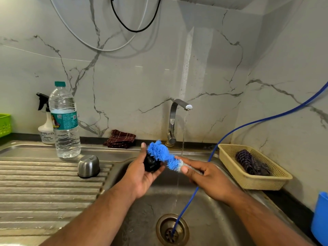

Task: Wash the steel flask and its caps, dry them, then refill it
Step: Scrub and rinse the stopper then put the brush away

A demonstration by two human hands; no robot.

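My left hand (140,178) grips the black cap (150,164); my right hand (209,178) pinches the brush (159,153). I should twist bristles into its grooves, near the stream (183,139).

A white spray bottle (46,125) with a black trigger stood against the marble wall (133,77), near a green basket (5,124). To the right, a beige plastic basket (257,181) held a dark striped cloth (248,162). A blue hose (188,201) ran down into the sink drain (184,228).
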